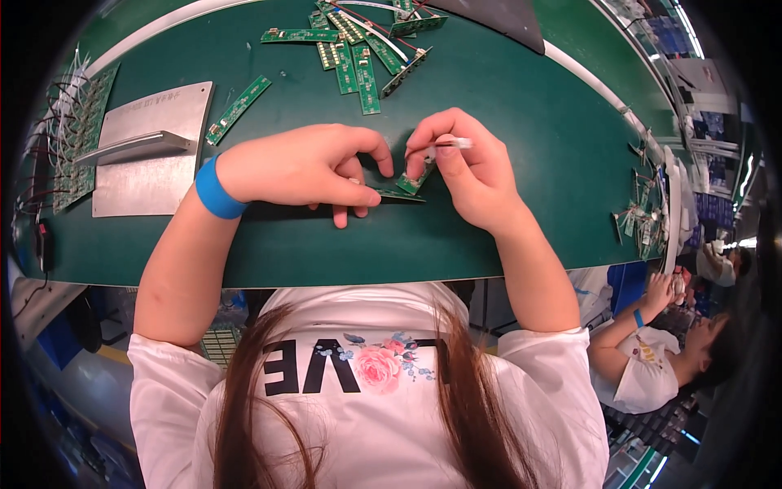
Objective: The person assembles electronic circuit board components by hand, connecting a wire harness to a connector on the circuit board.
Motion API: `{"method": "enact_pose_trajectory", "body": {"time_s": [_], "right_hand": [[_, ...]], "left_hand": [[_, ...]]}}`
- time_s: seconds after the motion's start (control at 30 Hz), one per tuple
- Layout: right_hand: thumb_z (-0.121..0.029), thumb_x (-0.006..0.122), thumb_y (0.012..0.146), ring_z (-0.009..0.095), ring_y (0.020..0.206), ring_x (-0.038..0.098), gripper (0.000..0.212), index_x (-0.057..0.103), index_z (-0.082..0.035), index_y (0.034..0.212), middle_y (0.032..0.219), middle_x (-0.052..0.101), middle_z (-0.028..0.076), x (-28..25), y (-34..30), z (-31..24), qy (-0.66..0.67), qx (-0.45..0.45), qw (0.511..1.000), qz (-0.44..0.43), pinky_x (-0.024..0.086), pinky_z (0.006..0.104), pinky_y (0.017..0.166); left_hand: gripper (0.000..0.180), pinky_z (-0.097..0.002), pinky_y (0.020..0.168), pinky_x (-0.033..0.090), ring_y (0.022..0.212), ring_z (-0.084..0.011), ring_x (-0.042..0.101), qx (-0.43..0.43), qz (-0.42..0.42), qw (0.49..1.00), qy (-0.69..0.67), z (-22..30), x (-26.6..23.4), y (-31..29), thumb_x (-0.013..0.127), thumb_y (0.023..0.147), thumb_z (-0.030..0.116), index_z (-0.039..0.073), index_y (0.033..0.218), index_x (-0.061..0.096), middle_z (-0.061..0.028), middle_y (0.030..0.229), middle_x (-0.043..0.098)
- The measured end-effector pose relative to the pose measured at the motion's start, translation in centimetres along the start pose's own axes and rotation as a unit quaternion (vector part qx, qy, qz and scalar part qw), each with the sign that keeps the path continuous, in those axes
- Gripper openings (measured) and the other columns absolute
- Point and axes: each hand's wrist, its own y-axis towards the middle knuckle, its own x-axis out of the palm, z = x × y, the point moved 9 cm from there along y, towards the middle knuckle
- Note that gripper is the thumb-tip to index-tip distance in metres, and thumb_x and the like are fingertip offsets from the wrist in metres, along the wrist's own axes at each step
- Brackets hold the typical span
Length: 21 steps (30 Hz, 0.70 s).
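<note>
My left hand [314, 167], with a blue band at its wrist, holds a narrow green circuit board [401, 196] low over the table. The board's end pokes out past the thumb, and the rest is hidden by the hand. My right hand [472, 171] is closed in a pinch on a short cable with a white connector [458, 143], which juts out between thumb and forefinger. Beneath its fingertips, a second small green circuit board [410, 182] is partly covered. The two boards lie close together; whether they touch I cannot tell.
Several green circuit boards [366, 77] with wires pile up at the far middle. One single board strip [238, 110] lies left of them. A metal plate with a handle [151, 183] and a wired board panel [94, 122] sit at left. More boards [639, 216] lie right. A co-worker [652, 350] sits at right.
</note>
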Motion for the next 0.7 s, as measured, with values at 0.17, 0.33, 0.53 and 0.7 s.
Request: {"method": "enact_pose_trajectory", "body": {"time_s": [0.17, 0.33, 0.53, 0.7], "right_hand": [[-0.031, 0.043, 0.101, 0.008, 0.066, 0.049, 0.035, 0.054, 0.001, 0.089, 0.081, 0.056, 0.005, 0.8, 0.4, -0.9, -0.059, -0.069, 0.995, -0.030, 0.040, 0.0218, 0.058], [-0.023, 0.048, 0.100, 0.009, 0.055, 0.046, 0.028, 0.054, -0.001, 0.083, 0.064, 0.048, 0.000, -2.9, 0.0, 0.2, -0.094, -0.038, 0.981, 0.166, 0.041, 0.0249, 0.053], [-0.022, 0.041, 0.102, 0.010, 0.053, 0.046, 0.024, 0.047, -0.001, 0.093, 0.061, 0.044, 0.001, -11.2, -1.1, -0.4, -0.058, -0.030, 0.914, 0.400, 0.044, 0.0252, 0.054], [-0.004, 0.056, 0.093, 0.013, 0.056, 0.052, 0.006, 0.054, 0.001, 0.091, 0.065, 0.054, 0.005, -10.4, -3.6, -4.3, -0.210, -0.191, 0.859, 0.426, 0.049, 0.0264, 0.060]], "left_hand": [[0.030, -0.0204, 0.052, 0.046, 0.067, -0.0102, 0.066, -0.004, -0.004, 1.000, -0.016, -0.2, 0.1, 0.2, 0.061, 0.088, 0.016, 0.003, 0.112, 0.050, -0.0062, 0.081, 0.068], [0.029, -0.0200, 0.052, 0.045, 0.068, -0.0096, 0.066, 0.010, -0.010, 1.000, -0.027, -0.3, 0.0, 0.2, 0.061, 0.089, 0.016, 0.002, 0.112, 0.050, -0.0064, 0.082, 0.069], [0.028, -0.0199, 0.054, 0.046, 0.069, -0.0096, 0.066, -0.007, -0.010, 1.000, -0.020, -0.2, 0.0, -0.1, 0.061, 0.088, 0.014, 0.001, 0.111, 0.050, -0.0070, 0.083, 0.070], [0.028, -0.0213, 0.056, 0.046, 0.068, -0.0101, 0.066, 0.009, -0.006, 1.000, -0.025, -0.1, -0.2, -0.1, 0.063, 0.087, 0.014, 0.001, 0.109, 0.051, -0.0068, 0.080, 0.070]]}}
